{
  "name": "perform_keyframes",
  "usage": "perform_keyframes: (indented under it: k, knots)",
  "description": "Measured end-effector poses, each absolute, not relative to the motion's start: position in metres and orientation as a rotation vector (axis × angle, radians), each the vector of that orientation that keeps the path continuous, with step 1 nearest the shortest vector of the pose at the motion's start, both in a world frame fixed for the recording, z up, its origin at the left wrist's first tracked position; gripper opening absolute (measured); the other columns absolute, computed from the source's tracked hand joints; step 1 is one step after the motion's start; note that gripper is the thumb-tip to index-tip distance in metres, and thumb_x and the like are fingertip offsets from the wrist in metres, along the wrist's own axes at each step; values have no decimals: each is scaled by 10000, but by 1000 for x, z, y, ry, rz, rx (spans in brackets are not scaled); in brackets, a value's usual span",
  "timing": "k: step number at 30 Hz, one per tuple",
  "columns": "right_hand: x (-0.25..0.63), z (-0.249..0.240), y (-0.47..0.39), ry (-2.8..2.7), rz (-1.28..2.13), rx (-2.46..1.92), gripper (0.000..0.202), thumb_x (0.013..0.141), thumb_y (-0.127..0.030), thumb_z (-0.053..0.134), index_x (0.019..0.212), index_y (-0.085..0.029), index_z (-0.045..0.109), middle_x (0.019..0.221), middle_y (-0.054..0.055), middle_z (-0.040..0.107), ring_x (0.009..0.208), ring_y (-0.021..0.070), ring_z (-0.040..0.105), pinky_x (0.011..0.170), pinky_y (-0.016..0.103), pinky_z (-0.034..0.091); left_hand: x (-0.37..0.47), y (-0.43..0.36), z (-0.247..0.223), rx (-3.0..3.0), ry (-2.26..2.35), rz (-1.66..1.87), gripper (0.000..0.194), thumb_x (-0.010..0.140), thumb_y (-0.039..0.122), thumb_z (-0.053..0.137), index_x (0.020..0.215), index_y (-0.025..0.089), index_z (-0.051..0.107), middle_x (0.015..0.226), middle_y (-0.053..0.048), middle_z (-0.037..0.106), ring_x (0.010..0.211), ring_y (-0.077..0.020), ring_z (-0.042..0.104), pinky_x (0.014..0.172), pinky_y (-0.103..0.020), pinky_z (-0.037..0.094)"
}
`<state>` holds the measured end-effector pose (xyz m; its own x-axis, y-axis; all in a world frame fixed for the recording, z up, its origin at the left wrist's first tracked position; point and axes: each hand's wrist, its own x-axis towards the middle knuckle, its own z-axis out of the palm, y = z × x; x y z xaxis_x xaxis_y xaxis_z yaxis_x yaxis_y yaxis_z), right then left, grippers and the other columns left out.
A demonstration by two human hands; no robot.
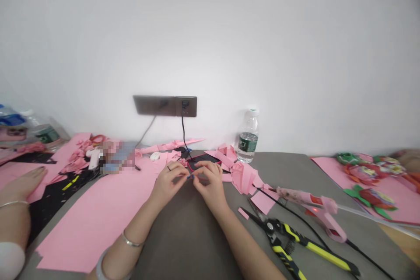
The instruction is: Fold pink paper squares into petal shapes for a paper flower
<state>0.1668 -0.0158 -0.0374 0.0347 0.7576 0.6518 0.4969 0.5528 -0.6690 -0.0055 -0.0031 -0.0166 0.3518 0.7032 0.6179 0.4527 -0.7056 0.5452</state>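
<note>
My left hand (170, 182) and my right hand (210, 179) meet at the fingertips above the grey table (183, 236). Thumb and index finger of each are pinched together. A tiny blue spot shows between the thumb tips; whether it is a nail or a held piece I cannot tell. Just behind the fingers lies a dark tray with a pink rim (205, 158). A folded pink paper flower (243, 177) rests right of my right hand, and a large pink paper sheet (95, 227) lies left of my left forearm.
Pliers with yellow-black handles (295, 240) and a pink glue gun (315, 208) with its cord lie at the right. A water bottle (248, 138) stands by the wall. Paper flowers (374, 197) lie far right. A co-worker's hand (24, 183) rests on pink paper at the left.
</note>
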Motion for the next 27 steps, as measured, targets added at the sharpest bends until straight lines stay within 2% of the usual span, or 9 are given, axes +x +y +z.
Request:
perform_keyframes:
  k: [6,9,14,21,24,27]
  knots:
    - [183,-38,-8,-1368,395,-1074,77,770,-161,570,742,-220,611,988,67,673,965,252,602,888,435,395,-24,4,-7,2177,1135,1469,118,867,245,591,773,196,643,795,-46,642,800,-193,595,747,-301,479]
    - [187,-39,-5,-1295,468,-999,88,816,-181,544,834,-214,623,1036,91,660,1003,247,603,867,406,449,-27,7,-6,2061,1189,1524,125,856,267,597,759,193,621,770,-30,612,759,-179,576,721,-281,471]
    - [183,-41,-6,-1328,511,-917,181,856,-199,547,1019,-206,625,1044,89,658,1023,235,600,907,402,462,-23,8,-12,1920,1170,1470,122,833,296,623,785,183,629,807,-31,608,799,-173,592,751,-268,499]
    - [180,-40,-7,-1329,631,-950,209,850,-235,572,1044,-189,635,962,74,661,912,219,609,856,374,468,-19,8,-15,1811,1125,1412,115,809,292,645,788,178,645,818,-40,665,817,-184,637,741,-266,513]
    - [178,-42,-6,-1342,708,-974,231,854,-280,586,1063,-191,628,858,41,643,802,196,593,780,337,460,-17,7,-16,1787,1123,1368,130,812,302,642,802,173,650,841,-52,679,834,-195,646,689,-253,507]
    - [176,-45,-6,-1335,783,-974,194,841,-311,606,997,-198,624,902,47,648,774,185,575,698,302,439,-15,6,-17,1811,1112,1288,140,831,307,618,820,171,647,853,-56,687,841,-194,646,675,-246,496]
